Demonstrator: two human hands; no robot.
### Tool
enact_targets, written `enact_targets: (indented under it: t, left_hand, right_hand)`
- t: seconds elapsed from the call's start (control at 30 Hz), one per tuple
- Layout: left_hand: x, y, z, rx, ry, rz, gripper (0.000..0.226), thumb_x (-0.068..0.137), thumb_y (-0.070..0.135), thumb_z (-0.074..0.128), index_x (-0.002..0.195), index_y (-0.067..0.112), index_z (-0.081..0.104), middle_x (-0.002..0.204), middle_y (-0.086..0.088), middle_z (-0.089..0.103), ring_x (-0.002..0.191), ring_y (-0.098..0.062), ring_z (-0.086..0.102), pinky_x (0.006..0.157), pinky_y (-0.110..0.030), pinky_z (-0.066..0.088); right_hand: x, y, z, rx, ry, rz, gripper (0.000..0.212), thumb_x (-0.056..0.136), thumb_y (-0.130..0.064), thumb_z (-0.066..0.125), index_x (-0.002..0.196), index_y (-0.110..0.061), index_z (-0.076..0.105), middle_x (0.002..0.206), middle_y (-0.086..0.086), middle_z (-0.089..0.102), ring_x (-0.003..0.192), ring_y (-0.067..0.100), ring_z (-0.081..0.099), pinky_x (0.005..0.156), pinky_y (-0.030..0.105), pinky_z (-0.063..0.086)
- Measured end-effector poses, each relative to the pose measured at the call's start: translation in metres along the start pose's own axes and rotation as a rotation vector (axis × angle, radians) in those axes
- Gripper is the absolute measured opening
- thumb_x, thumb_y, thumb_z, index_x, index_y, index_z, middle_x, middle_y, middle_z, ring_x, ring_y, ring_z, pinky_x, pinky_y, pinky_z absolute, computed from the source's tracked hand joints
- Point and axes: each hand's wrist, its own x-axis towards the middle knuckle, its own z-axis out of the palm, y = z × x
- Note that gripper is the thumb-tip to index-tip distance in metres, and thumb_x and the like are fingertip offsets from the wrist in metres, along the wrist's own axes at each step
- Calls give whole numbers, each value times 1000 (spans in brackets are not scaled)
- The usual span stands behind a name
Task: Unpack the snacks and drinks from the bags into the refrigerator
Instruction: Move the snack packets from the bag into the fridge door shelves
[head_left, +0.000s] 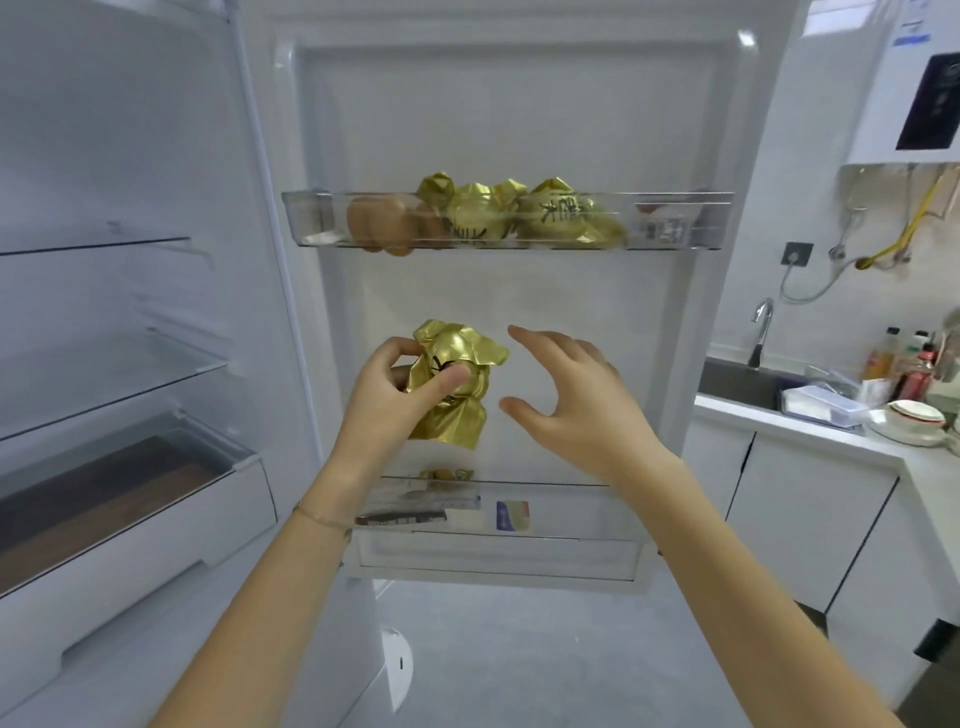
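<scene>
— The hands?
— Left hand (387, 402) grips a crinkled gold-foil snack (457, 364) with dark lettering, held up before the refrigerator door (493, 114). The right hand (569, 397) is spread just beside it.
— Beyond?
— Matching gold packets (478, 210) fill the upper door bin (306, 221).

Your left hand (389, 402) is covering the near side of the gold-wrapped snack (460, 348), so its black print is showing only in part. Your left forearm (291, 566) is hiding the left end of the lower door shelf (571, 514), where the packets (410, 508) are blurring together. The bottles (883, 358) by the sink are showing too small to read.
</scene>
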Motion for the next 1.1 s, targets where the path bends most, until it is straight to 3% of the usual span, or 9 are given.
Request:
enact_targets:
  t: [0.17, 0.3, 0.4, 0.57, 0.67, 0.8, 0.97, 1.1]
  left_hand:
    - [-1, 33, 20, -43, -41, 96, 38, 68, 40, 74, 98, 23, 58, 85, -2, 74, 73, -10, 71, 58, -18, 51]
    - [-2, 46, 31, -58, -79, 143, 41, 70, 39, 74, 104, 21, 61, 90, -5, 74, 80, -17, 72, 63, -23, 55]
    - [0, 55, 37, -63, -74, 182, 45, 73, 40, 76, 109, 16, 63, 95, -5, 73, 87, -20, 71, 69, -27, 57]
    - [5, 71, 44, -119, -55, 235, 55, 67, 44, 81, 110, 17, 62, 103, -2, 71, 89, -19, 71, 72, -31, 59]
    - [13, 80, 49, -136, -41, 269, 49, 68, 41, 80, 106, 16, 61, 103, -5, 71, 88, -17, 70, 69, -29, 58]
    - [27, 89, 54, -150, -17, 304, 50, 68, 49, 77, 103, 17, 61, 102, -6, 70, 93, -20, 69, 69, -28, 56]
    - [35, 89, 47, -121, -63, 354, 41, 71, 54, 70, 107, 37, 63, 103, 6, 71, 94, -14, 70, 76, -29, 58]
    - [36, 82, 46, 3, -14, 373, 41, 81, 49, 69, 113, 25, 65, 98, 9, 72, 81, -16, 72, 77, -35, 56]
  right_hand:
    - [-4, -4, -35, 234, 94, -36, 66, 87, -40, 67, 145, -33, 37, 137, -13, 51, 126, 7, 43, 102, 23, 36]
    - [1, -6, -51, 442, 71, 12, 65, 85, -33, 71, 143, -32, 41, 120, -15, 58, 106, 3, 58, 91, 23, 49]
    - [6, -6, -61, 587, 78, 29, 54, 83, -25, 75, 132, -28, 54, 110, -9, 67, 92, 2, 66, 83, 23, 55]
    - [11, -10, -66, 735, 101, -45, 39, 79, -16, 78, 115, -18, 65, 103, -7, 71, 90, 9, 68, 79, 27, 57]
    - [19, -15, -65, 794, 201, -56, 37, 77, -15, 80, 110, -16, 65, 99, -5, 71, 83, 16, 69, 74, 33, 59]
    - [34, -16, -70, 857, 260, -79, 34, 80, -16, 77, 111, -15, 65, 101, 2, 71, 84, 27, 70, 76, 51, 58]
    - [53, -14, -89, 826, 355, -111, 33, 81, -3, 74, 110, -10, 61, 98, 9, 71, 86, 22, 70, 76, 45, 59]
    - [76, -11, -112, 732, 521, -111, 39, 79, -11, 77, 108, -21, 53, 90, 0, 72, 77, 15, 70, 66, 29, 57]
